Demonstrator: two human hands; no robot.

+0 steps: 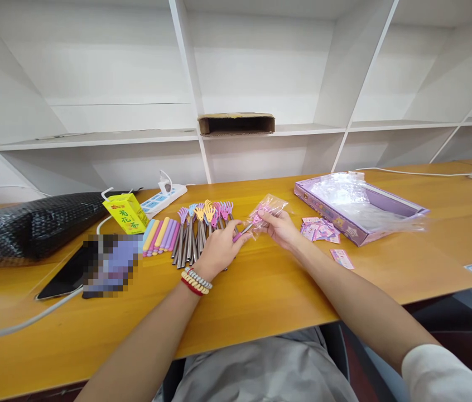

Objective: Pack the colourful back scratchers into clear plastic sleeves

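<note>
My left hand [220, 247] is closed around the purple handle of a small back scratcher [247, 228] with a metal rod. Its pink claw end lies inside a clear plastic bag [275, 202]. Gripping that bag at the claw end is my right hand [280, 228], thumb on top. Just beyond my left hand lies a bunch of back scratchers [200, 215] with purple, blue, yellow and pink claws and metal rods. Beside them is a row of coloured handle sleeves [161, 237]. Small printed cards [320, 230] are scattered to the right of my right hand, one apart from the heap.
A purple tray-like box [355, 237] with clear plastic in it stands at the right. Leftward are a yellow drink carton [126, 213], a power strip [164, 200], a dark tablet [68, 271] and a black bubble-wrapped bundle [39, 223]. A cardboard box [236, 116] sits on the white shelf.
</note>
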